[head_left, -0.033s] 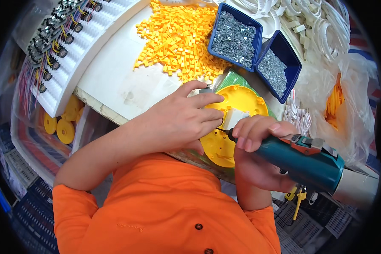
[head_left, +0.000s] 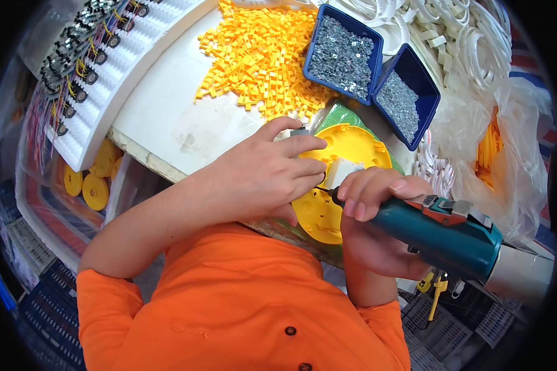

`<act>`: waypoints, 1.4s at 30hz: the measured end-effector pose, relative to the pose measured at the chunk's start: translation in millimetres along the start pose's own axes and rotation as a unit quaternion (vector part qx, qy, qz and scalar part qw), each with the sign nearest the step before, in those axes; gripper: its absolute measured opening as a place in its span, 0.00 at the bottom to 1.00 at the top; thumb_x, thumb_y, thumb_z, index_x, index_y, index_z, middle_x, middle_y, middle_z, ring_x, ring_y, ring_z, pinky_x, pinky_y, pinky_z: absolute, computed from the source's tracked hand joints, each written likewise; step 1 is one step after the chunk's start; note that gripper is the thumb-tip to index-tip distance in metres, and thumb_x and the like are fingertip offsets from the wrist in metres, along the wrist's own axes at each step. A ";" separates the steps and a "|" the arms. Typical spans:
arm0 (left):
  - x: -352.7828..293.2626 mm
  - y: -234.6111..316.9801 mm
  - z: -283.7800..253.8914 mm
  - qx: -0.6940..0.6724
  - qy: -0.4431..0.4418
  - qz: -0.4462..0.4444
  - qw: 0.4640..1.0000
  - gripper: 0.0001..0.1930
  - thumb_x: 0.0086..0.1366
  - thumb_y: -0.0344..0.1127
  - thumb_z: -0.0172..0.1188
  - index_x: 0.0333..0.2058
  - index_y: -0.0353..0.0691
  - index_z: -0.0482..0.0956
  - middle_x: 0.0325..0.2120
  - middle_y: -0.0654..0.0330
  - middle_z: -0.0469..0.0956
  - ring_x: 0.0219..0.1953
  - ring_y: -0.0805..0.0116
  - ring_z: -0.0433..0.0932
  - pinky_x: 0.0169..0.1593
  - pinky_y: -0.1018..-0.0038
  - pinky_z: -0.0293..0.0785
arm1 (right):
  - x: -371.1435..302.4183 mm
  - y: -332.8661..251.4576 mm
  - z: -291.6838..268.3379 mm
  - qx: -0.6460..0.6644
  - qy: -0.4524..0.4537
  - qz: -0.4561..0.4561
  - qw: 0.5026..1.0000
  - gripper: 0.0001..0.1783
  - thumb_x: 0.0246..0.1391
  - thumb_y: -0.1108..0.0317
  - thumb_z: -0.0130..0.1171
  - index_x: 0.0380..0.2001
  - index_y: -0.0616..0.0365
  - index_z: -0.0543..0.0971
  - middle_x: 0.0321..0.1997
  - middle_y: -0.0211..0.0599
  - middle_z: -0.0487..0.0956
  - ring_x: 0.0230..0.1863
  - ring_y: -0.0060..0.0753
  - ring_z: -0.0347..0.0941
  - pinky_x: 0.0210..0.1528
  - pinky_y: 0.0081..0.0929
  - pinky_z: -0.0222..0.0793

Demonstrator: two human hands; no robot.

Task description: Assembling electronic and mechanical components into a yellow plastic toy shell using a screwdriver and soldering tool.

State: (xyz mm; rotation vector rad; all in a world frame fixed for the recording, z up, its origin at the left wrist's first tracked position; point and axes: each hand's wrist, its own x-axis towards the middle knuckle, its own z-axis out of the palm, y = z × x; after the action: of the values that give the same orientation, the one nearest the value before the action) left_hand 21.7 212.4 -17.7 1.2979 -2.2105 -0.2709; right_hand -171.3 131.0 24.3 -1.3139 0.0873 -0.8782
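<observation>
My right hand (head_left: 384, 216) is wrapped round a teal electric screwdriver (head_left: 439, 235), which lies almost level and points left. Its thin dark bit reaches to the fingertips of my left hand (head_left: 275, 170); the bit's very tip is hidden there. The left fingers are bent over the left side of a round yellow plastic casing (head_left: 359, 143), gripping it, with the thumb low at its near edge. A white block-shaped part (head_left: 341, 172) sits inside the casing. By my left index fingertip a small grey piece (head_left: 300, 131) shows, partly covered.
Beyond my hands lie a heap of small yellow plastic pieces (head_left: 260, 55) and two blue bins (head_left: 377, 93) of small metal parts. White foam (head_left: 124, 74) with wired components stands at left, above a tub of yellow discs (head_left: 95, 191). White cables (head_left: 436, 167) and a plastic bag (head_left: 513, 161) are at right.
</observation>
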 end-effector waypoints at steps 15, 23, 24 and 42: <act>-12.9 -6.0 -21.1 -0.096 0.111 -0.184 0.972 0.26 0.54 0.46 0.73 0.48 0.37 0.79 0.46 0.54 0.77 0.56 0.53 0.73 0.59 0.58 0.67 | 16.9 -59.9 -28.1 -0.058 0.097 -0.090 0.990 0.53 0.59 0.29 0.46 0.70 0.66 0.57 0.44 0.47 0.74 0.46 0.43 0.70 0.59 0.43 0.63; -9.5 2.0 -10.3 -0.095 0.058 -0.292 0.950 0.15 0.59 0.33 0.68 0.43 0.36 0.79 0.40 0.53 0.76 0.48 0.53 0.74 0.52 0.64 0.71 | -19.7 -61.0 -53.1 -0.327 0.467 -0.279 0.773 0.42 0.63 0.42 0.48 0.65 0.69 0.62 0.66 0.62 0.68 0.68 0.59 0.64 0.73 0.54 0.53; -5.2 1.8 -10.7 -0.107 0.049 -0.286 0.951 0.12 0.59 0.32 0.67 0.41 0.36 0.79 0.40 0.54 0.77 0.47 0.53 0.75 0.52 0.64 0.71 | -36.4 -56.3 -58.6 -0.366 0.416 -0.311 0.773 0.38 0.64 0.45 0.47 0.63 0.68 0.64 0.61 0.58 0.70 0.60 0.53 0.68 0.66 0.48 0.60; -37.3 -0.8 -34.2 0.027 0.098 -0.096 0.990 0.15 0.48 0.23 0.65 0.37 0.43 0.81 0.43 0.61 0.79 0.46 0.58 0.76 0.49 0.63 0.69 | -45.0 -14.0 -10.7 -0.599 0.007 -0.042 0.799 0.15 0.44 0.73 0.63 0.40 0.58 0.80 0.40 0.41 0.79 0.42 0.47 0.73 0.47 0.40 0.71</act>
State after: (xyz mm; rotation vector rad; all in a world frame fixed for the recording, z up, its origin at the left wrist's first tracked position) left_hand 55.4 247.3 -3.3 1.5032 -1.9440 -0.1489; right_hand -214.8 149.6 14.7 -2.5061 0.6970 -0.9132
